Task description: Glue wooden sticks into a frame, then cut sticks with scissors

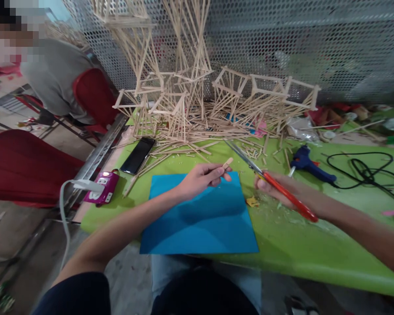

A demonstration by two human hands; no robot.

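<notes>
My left hand is closed in a pinch on a short wooden stick, held over the far edge of a blue paper sheet. To its right, my right hand grips red-handled scissors. Their blades are shut and point up-left toward the stick, a short way from its tip. Both hands hover just above the green table top.
A pile of stick-built frames fills the back of the table against a perforated metal screen. A black phone and a pink power box lie left. A blue glue gun and black cord lie right. A seated person and red chairs are at far left.
</notes>
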